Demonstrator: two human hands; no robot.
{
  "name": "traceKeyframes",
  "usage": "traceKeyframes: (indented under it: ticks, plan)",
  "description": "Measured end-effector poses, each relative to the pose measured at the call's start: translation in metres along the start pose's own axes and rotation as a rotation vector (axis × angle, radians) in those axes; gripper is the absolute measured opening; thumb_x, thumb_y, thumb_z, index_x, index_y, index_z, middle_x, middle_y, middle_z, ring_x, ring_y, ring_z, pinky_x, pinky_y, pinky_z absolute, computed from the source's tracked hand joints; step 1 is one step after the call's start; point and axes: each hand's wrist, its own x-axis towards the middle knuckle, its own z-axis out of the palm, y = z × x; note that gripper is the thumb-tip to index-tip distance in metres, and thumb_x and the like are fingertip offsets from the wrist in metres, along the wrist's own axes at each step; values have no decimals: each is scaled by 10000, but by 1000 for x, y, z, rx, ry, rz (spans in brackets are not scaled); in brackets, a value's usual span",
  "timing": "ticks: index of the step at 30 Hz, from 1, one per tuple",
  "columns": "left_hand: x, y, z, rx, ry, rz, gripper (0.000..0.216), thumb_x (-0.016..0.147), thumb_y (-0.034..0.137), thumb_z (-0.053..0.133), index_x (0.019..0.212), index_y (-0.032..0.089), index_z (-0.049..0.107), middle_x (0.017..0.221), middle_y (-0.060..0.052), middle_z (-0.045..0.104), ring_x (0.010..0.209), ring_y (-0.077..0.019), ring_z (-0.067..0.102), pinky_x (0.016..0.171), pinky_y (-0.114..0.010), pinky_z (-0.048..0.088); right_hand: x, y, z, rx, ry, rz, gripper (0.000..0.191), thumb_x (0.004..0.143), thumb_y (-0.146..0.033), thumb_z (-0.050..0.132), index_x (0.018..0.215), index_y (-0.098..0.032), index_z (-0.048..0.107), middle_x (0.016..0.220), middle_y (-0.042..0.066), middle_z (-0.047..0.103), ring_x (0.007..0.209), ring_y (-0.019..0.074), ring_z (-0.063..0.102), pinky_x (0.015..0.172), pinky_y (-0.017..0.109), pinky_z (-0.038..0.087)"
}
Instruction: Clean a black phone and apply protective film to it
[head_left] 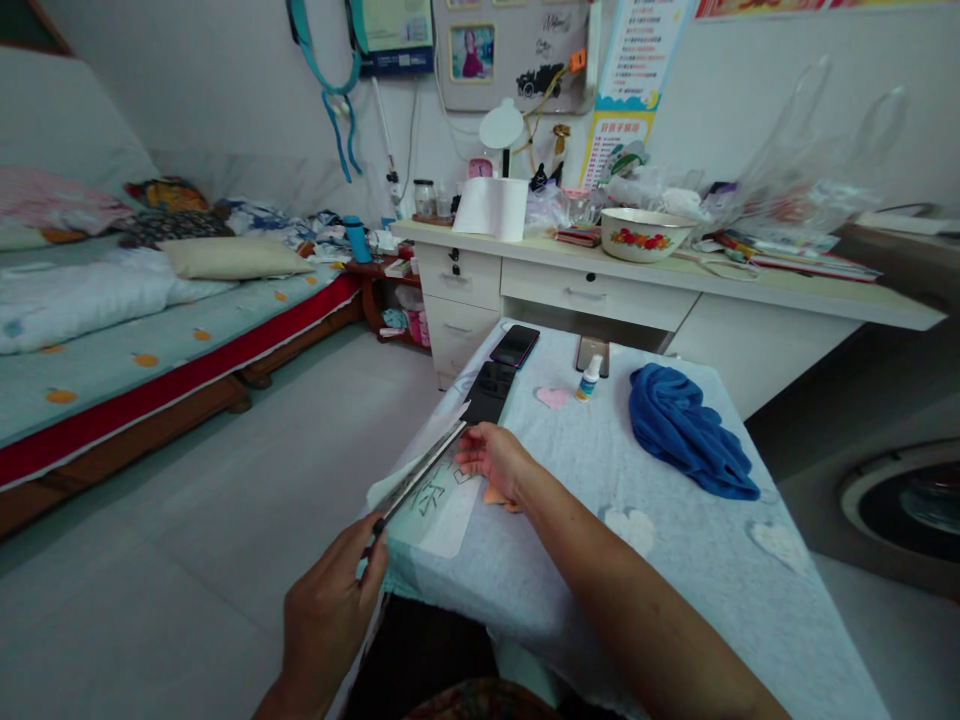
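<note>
My left hand (334,600) is closed on the near end of a slim flat device (420,475), seen almost edge-on with a silvery rim. The device tilts over the left edge of the table. Beside its far end is my right hand (491,460), fingers loosely bent and apart; whether they touch it I cannot tell. Below both lies a pale translucent sheet (442,535) with dark lettering. A small orange patch (499,497) shows under my right wrist. Just beyond are a black phone-like slab (489,393) and a dark phone (515,346).
On the cloth-covered table (555,560) stand a small white-capped bottle (589,380), a brownish phone (593,355) and a crumpled blue cloth (690,430). A white desk (600,290) with a flowered enamel bowl (645,235) is behind. A bed (150,330) is left, a washing machine (885,460) right.
</note>
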Motion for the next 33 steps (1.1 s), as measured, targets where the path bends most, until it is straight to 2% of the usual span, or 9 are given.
traceKeyframes:
  ticks: [5, 9, 14, 20, 26, 33]
  plan:
    - [-3, -7, 12, 117, 71, 152, 300, 882, 288, 474, 1134, 199, 610, 1081, -60, 683, 906, -182, 664, 829, -262, 495, 6, 0, -1, -7, -28, -28, 169, 742, -168, 404, 714, -112, 560, 592, 27, 559, 485, 119, 524, 474, 235, 413]
    - [-9, -16, 23, 223, 129, 244, 269, 885, 288, 482, 1082, 219, 652, 1025, -52, 699, 870, -177, 665, 799, -262, 493, 7, 4, -2, -37, 2, -136, 96, 694, -145, 491, 670, -115, 580, 571, 5, 558, 467, 78, 461, 456, 194, 361]
    - [-11, -22, 28, 196, 115, 281, 245, 878, 227, 499, 1065, 225, 658, 1000, -63, 679, 849, -175, 632, 785, -280, 466, 5, 10, -5, -86, 23, -249, 48, 617, -127, 567, 634, -122, 612, 492, -30, 523, 437, 63, 407, 417, 185, 289]
    - [-8, -23, 27, 244, 145, 330, 192, 853, 155, 517, 878, 222, 695, 848, -61, 679, 764, -196, 576, 724, -332, 428, 2, 20, -3, -87, 85, -354, 105, 610, -187, 610, 704, -141, 623, 565, -20, 586, 459, 74, 450, 443, 197, 330]
    - [-3, -20, 25, 240, 162, 345, 225, 870, 146, 475, 844, 218, 687, 798, -41, 685, 692, -159, 559, 664, -298, 399, 0, 29, -1, -89, 92, -417, 175, 604, -175, 582, 774, -173, 626, 628, -22, 631, 479, 92, 474, 459, 206, 344]
    - [-1, -21, 27, 200, 153, 353, 204, 874, 137, 481, 855, 211, 670, 815, -47, 688, 699, -164, 570, 672, -299, 378, -1, 27, -2, -305, 78, -476, 241, 598, -121, 497, 748, -152, 682, 568, -24, 606, 503, 100, 452, 467, 203, 312]
